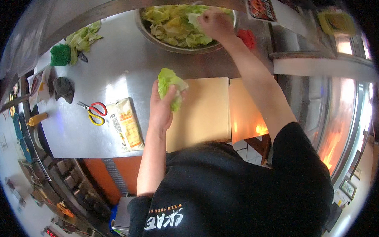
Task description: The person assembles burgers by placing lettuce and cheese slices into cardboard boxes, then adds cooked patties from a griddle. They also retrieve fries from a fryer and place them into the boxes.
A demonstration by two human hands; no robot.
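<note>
My left hand (164, 102) is closed around a piece of green lettuce (169, 84), held above the left part of a tan cutting board (201, 111). At the far side of the metal table, my right hand (214, 23) is over a large metal bowl (187, 51) heaped with torn lettuce leaves (174, 29). It is blurred, its fingers are bent, and whether it grips a leaf cannot be told. A pale packet with writing (127, 125) lies left of the board, beside scissors with one red and one yellow handle (96, 114).
Loose lettuce leaves (85, 37) lie at the back left, by a green scouring pad (60, 55) and a dark knife blade (82, 57). Nearer are a dark scrubber (64, 88) and a yellow squeeze bottle (38, 119). A red crumpled thing (247, 38) sits right of the bowl.
</note>
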